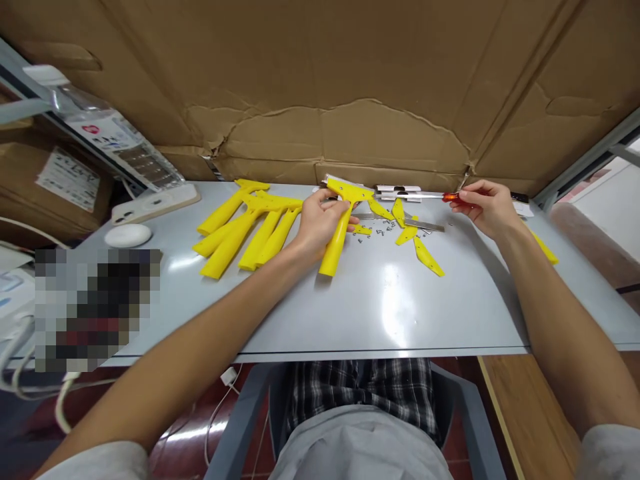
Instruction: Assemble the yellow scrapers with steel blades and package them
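My left hand (323,223) is closed around a yellow scraper (341,233), its wide head up and a thin blade along the top edge. In my right hand (484,205) is a screwdriver (450,197) with a red handle. Its shaft points left toward the scraper head; whether the tip touches anything is hard to make out. Between the hands lie loose yellow head plates (428,257), a metal blade (425,226) and several small screws (381,232). More yellow scraper handles (227,243) lie in a pile left of my left hand.
A tall cardboard sheet (325,80) stands behind the grey table (325,313). At the left are a plastic bottle (110,130), a white phone (155,203), a round white case (128,235) and cables (15,360). White blade packs (399,192) lie at the back edge.
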`<action>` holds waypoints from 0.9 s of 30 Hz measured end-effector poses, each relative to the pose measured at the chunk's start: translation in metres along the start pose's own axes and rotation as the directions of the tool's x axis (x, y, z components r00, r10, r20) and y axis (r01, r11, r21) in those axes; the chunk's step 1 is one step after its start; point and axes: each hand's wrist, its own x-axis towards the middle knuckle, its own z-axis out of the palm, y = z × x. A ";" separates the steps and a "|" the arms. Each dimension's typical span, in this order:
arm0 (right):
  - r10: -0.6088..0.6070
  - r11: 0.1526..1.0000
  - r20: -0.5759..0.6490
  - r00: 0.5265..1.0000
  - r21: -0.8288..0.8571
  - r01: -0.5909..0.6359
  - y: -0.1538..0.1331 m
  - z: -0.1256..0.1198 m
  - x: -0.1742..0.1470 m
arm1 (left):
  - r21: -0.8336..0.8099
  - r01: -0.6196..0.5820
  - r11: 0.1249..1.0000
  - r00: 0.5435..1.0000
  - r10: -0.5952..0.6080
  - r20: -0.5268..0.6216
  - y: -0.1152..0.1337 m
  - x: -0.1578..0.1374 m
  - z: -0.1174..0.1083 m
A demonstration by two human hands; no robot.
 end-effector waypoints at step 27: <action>0.096 0.875 0.277 0.956 -0.481 0.051 -0.049 0.156 -0.083 | -0.299 0.013 0.954 0.990 0.029 0.136 -0.018 0.004 0.001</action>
